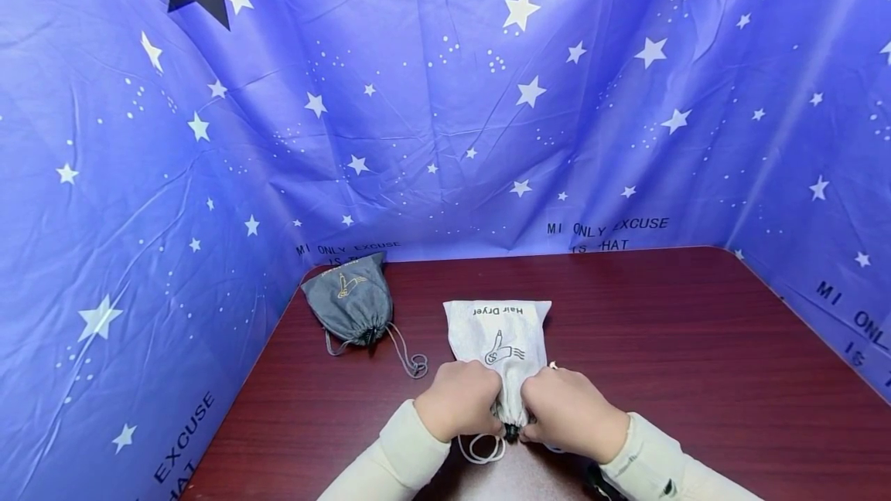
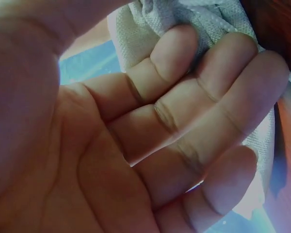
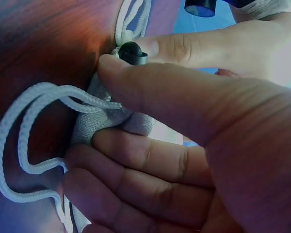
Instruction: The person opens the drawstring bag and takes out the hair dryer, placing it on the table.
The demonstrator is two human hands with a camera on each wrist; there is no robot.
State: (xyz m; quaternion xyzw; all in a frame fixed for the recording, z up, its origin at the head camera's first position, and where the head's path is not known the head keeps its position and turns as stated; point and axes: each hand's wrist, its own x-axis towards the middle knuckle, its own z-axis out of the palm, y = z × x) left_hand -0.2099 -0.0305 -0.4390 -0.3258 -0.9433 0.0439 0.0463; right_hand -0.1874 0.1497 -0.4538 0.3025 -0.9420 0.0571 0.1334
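Observation:
A white drawstring bag [image 1: 532,323] printed "Hair Dryer" with a dryer drawing lies on the table, its neck toward me. My left hand [image 1: 462,400] grips the gathered neck from the left, fingertips curled against the cloth [image 2: 218,19]. From the other side my right hand [image 1: 574,412] holds the neck, its thumb and curled fingers on the fabric [image 3: 89,126]. Between the two thumbs sits a black cord lock [image 3: 132,52]. White cord [image 3: 5,141] loops out beside the right fingers. What fills the bag is hidden.
At the back left of the dark red table [image 1: 661,331] lies a grey drawstring bag [image 1: 355,304] with a gold print, its grey cord [image 1: 414,366] trailing toward me. Blue star-patterned cloth [image 1: 431,99] hangs around the table's back and sides.

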